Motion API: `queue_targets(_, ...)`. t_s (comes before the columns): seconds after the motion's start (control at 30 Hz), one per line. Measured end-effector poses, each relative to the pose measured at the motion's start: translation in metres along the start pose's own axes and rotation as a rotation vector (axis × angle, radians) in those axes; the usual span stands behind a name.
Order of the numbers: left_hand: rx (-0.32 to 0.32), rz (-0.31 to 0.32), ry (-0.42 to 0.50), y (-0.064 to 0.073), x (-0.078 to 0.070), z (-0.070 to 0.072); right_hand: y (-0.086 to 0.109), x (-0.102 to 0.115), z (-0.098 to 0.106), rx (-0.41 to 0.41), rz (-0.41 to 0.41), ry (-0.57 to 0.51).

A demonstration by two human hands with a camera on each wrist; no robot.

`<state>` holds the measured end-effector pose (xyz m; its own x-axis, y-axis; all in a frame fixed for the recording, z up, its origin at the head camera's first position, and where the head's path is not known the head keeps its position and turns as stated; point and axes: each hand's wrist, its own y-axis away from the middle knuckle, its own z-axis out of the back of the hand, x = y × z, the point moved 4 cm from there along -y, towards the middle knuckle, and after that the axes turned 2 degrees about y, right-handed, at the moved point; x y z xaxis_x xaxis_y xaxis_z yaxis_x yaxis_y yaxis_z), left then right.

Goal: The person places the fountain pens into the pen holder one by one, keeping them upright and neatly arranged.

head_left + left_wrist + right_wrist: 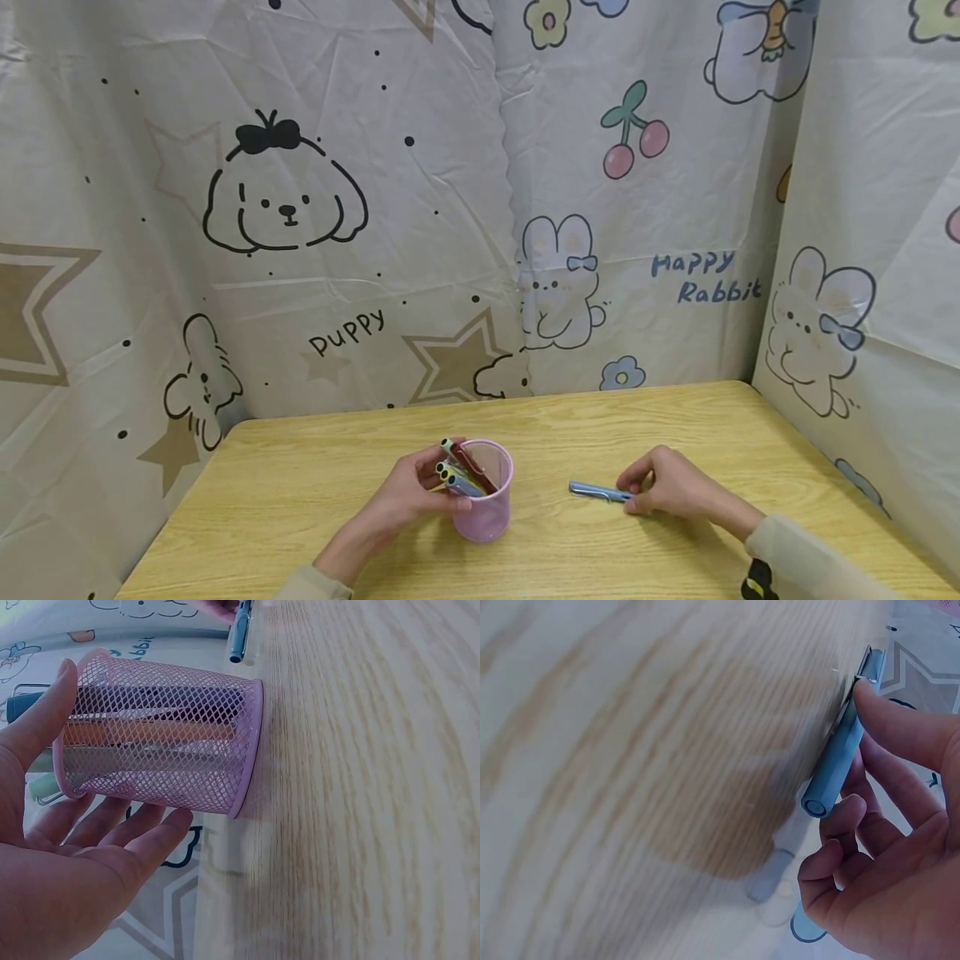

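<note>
A pink mesh pen holder (483,521) stands upright on the table, several capped pens (463,475) leaning in it. My left hand (408,492) holds it from the left, with the thumb (46,712) at the rim and the fingers along the far side of the mesh. To the right of the holder, a blue pen (836,761) with a metal clip lies low at the tabletop. My right hand (667,487) pinches its right end between thumb and fingers; its other end points toward the holder.
The light wood-grain table (300,467) reaches back to a printed cloth curtain (337,208) with cartoon animals. More curtain hangs close along the left and right sides. A black and yellow item (759,579) sits at the right sleeve.
</note>
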<state>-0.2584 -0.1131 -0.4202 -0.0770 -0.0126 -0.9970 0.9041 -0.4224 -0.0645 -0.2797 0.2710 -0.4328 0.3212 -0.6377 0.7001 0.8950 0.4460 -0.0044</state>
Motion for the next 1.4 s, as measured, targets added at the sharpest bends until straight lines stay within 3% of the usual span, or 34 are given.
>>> queue_targets(0.47, 0.000, -0.005, -0.003, 0.0001, -0.0007, -0.0002, -0.0053, -0.0018, -0.0032, 0.040, 0.000, -0.054)
queue_targets(1.4, 0.004, -0.008, 0.005, 0.0005, -0.0005, -0.0008, -0.0077, 0.0001, -0.0075, 0.026, -0.002, -0.060)
